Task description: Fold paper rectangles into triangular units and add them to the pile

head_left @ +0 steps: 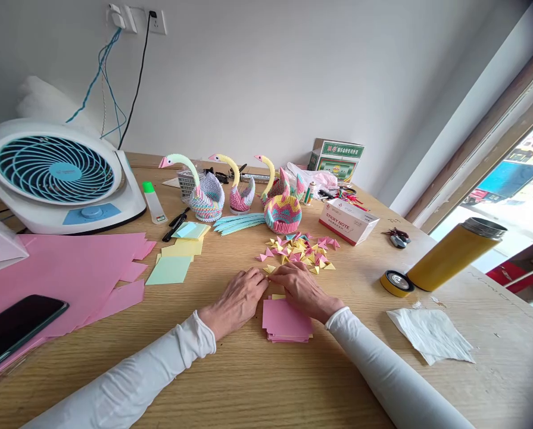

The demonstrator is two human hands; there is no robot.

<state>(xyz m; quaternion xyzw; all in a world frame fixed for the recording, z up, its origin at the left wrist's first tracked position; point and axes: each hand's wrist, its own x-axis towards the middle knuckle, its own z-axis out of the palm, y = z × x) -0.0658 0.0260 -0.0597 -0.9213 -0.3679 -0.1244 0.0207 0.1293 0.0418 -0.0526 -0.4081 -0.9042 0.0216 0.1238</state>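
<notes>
My left hand point(243, 298) and my right hand point(301, 290) meet over the wooden table, their fingers bent and fingertips almost touching. A small yellow folded paper piece point(269, 269) shows at the fingertips, and the fingers partly cover it. Just below my right hand lies a stack of pink paper squares point(286, 322), with a yellow edge showing at its top. Beyond the hands is a loose heap of pink, yellow and blue folded paper triangles point(299, 250).
Paper swans point(208, 196) stand behind, near blue paper strips point(239, 224) and a sticky note box point(349, 221). Left are coloured squares point(170, 270), pink sheets point(92, 256), a phone point(20, 328) and a fan point(65, 173). Right are a yellow flask point(454, 253), its lid point(396, 283) and a tissue point(431, 335).
</notes>
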